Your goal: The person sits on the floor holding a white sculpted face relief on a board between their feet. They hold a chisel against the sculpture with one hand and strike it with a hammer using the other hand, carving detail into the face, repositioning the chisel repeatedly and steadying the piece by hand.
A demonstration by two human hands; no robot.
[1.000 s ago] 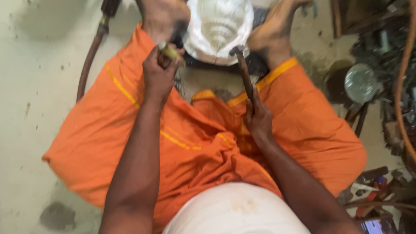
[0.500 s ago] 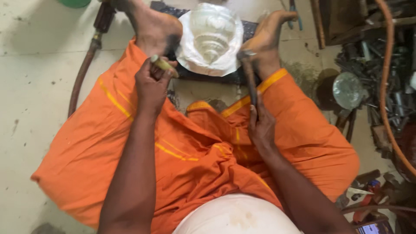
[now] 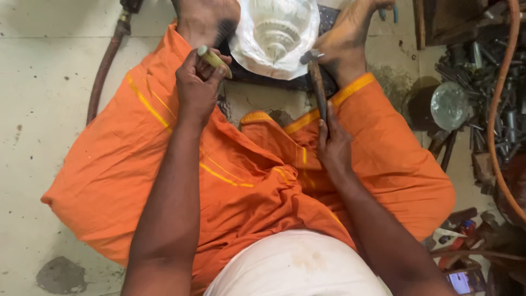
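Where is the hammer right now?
In the head view, the hammer sits right of centre, its handle held in the right hand and its head by the lower right edge of the embossed metal sheet, beside the right foot.

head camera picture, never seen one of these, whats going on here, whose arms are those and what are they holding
The camera sits on a person's head and looks straight down, so the two arms running up the picture are that person's own. They sit on the floor in an orange cloth, legs apart.

The left hand grips a short punch-like tool, its tip pointing toward a silvery embossed metal piece. That piece lies on a dark pad between the two bare feet. The right hand holds a small hammer by its handle, head near the metal's edge.

On the pale floor lie a brown hose on the left and, on the right, a heap of metal tools with a round glassy object.
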